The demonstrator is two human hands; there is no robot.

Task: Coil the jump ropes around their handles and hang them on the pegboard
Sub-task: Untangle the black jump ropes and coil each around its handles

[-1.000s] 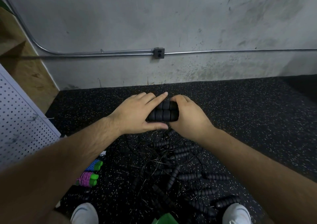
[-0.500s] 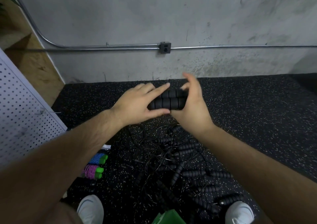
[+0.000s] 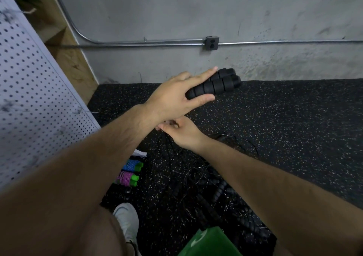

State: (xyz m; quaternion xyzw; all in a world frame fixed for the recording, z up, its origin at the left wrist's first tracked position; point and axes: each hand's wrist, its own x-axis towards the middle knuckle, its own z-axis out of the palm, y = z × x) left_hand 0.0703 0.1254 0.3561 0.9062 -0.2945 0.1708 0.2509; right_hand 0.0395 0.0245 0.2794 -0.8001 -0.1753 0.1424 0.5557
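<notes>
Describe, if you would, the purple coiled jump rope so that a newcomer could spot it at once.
From the white pegboard on the left, drop to the black floor by its lower corner, where two bundles with green handle ends lie together. The purple coiled jump rope is the one nearer the white shoe; its neighbour is wound in blue, and the loose ropes nearby are black.

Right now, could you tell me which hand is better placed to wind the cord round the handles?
Right, I think. The right hand sits low beside the loose cord, while the left hand grips both black handles.
</notes>
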